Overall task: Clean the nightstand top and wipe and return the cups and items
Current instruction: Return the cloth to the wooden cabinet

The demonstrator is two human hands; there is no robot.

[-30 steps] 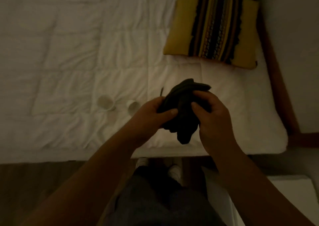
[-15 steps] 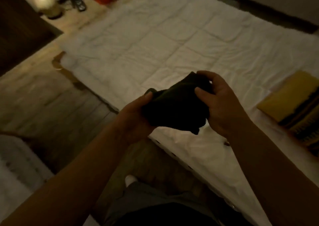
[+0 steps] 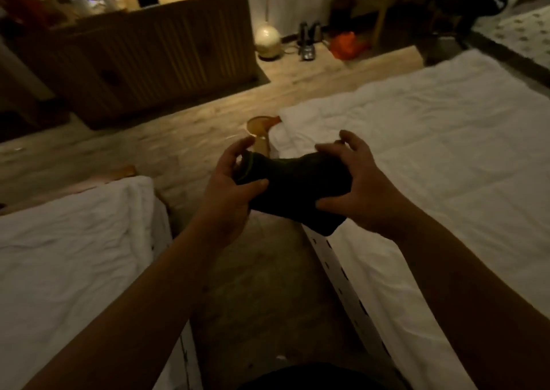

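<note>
A dark bunched cloth (image 3: 294, 190) hangs in mid-air between my two hands, over the floor gap between two beds. My left hand (image 3: 235, 181) grips its left end, thumb on top and fingers curled behind. My right hand (image 3: 357, 187) holds the right end, thumb under the cloth and fingers arched over its top. No cups or nightstand show in this dim view.
A white-covered bed (image 3: 446, 166) lies to the right and another (image 3: 74, 241) to the left, with wooden floor (image 3: 184, 139) between. A ribbed wooden dresser (image 3: 143, 50) stands at the back left. A round lamp (image 3: 268, 43), dark bottles (image 3: 308, 41) and an orange item (image 3: 346, 44) sit beyond.
My view has swung left, from the bed with the cups and striped pillow toward the dresser. Both hands kept hold of the cloth and spread it wider.
</note>
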